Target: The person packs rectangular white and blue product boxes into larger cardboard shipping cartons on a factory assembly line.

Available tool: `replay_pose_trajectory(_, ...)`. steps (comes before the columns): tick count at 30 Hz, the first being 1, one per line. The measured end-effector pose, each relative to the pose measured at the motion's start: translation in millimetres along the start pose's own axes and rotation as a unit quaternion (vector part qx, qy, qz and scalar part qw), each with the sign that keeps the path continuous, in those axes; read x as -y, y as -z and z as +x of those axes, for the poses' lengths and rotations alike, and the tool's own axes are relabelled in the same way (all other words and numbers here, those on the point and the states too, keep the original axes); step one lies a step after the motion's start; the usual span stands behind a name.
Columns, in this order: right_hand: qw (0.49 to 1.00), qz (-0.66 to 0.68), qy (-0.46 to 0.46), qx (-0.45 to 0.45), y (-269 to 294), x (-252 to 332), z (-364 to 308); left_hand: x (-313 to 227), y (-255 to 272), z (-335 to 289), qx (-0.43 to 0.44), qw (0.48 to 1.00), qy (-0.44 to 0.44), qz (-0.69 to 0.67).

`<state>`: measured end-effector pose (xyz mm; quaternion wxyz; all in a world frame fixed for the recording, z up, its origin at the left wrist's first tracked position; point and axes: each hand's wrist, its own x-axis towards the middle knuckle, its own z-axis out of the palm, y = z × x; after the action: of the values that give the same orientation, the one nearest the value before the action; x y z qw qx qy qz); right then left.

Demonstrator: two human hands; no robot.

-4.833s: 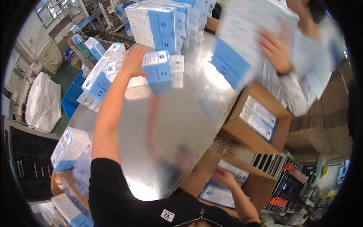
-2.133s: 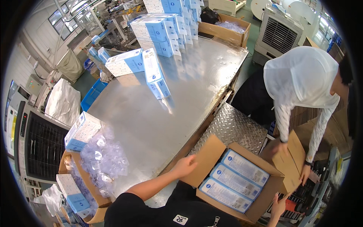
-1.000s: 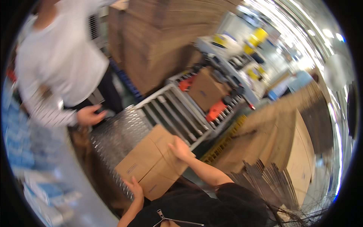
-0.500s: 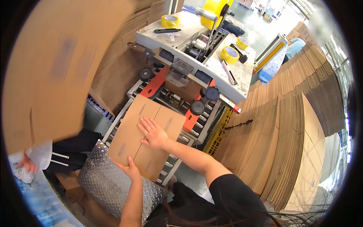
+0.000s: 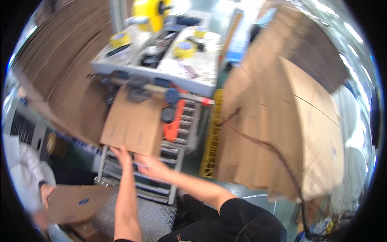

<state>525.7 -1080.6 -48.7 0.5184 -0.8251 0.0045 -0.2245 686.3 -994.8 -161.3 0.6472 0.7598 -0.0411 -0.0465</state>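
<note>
Both hands, L (image 5: pixel 121 153) & R (image 5: pixel 150 164), lay open and flat against the closed cardboard box's (image 5: pixel 135 123) near edge on the roller conveyor (image 5: pixel 177 139), under the tape machine (image 5: pixel 161 60). I judged an uneven shove could skew it w/ a jam.

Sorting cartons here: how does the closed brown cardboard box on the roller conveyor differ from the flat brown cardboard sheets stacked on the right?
The closed brown cardboard box is folded up into a box; the flat brown cardboard sheets are unfolded blanks. The box lies on the roller conveyor; the sheets stand leaning on edge. The left hand and right hand press the box's near edge; nobody touches the sheets. Both are plain brown corrugated cardboard.
</note>
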Motion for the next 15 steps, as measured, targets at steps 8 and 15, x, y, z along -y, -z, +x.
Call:
replay_pose_trajectory(8,0.873,-0.424,-0.236,-0.045,172.7,215.6,-300.0,124.5,183.9,-270.7,0.397,0.876,0.059,0.266)
replay_pose_trajectory(15,0.682,-0.725,-0.070,-0.060,291.9,277.4,-302.0,155.2,259.9,-325.0,0.452,0.867,-0.035,0.206)
